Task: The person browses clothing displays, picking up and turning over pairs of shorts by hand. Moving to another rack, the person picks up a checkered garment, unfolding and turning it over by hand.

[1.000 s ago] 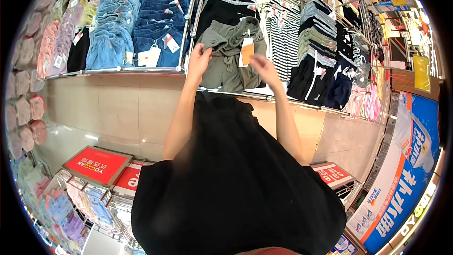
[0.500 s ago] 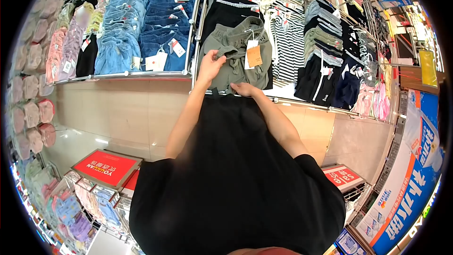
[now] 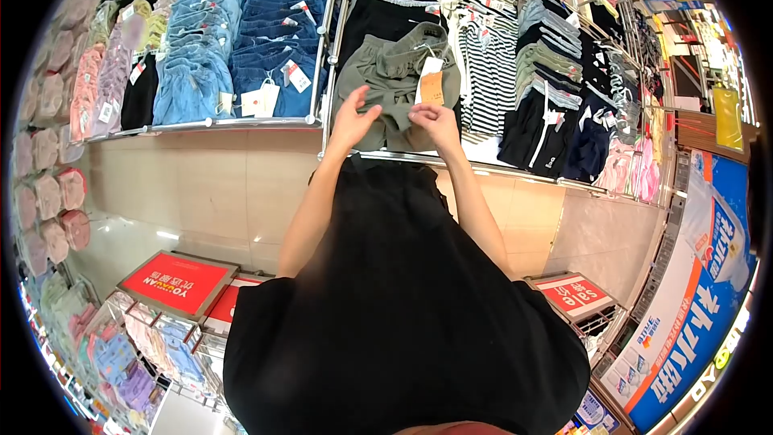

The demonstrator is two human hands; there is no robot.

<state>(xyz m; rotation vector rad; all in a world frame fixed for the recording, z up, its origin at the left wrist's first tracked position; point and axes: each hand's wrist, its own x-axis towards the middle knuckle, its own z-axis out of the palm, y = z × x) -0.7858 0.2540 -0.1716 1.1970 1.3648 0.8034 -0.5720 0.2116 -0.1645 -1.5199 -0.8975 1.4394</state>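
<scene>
Grey-green pants [image 3: 372,72], folded with the elastic waistband at the top, lie on the front of the rack. An orange-brown paper tag [image 3: 432,89] and a white tag [image 3: 431,66] rest on them. My left hand [image 3: 354,121] is over the lower left part of the pants, its thumb and fingers apart with nothing between them. At the lower right, just under the orange tag, my right hand [image 3: 437,124] has its fingers curled together against the pants' gathered fabric. Its fingertips are partly hidden in the folds.
Black pants [image 3: 398,18] lie behind. Rows of blue jeans [image 3: 278,72] fill the rack to the left; striped clothes [image 3: 489,60] and black shorts [image 3: 541,130] lie to the right. A metal rail [image 3: 475,167] edges the rack. Red signs [image 3: 179,283] stand near me.
My left hand has let go of the waistband part it held and opened. My right hand has moved up from the bottom edge to below the tag. The pants lie flatter.
</scene>
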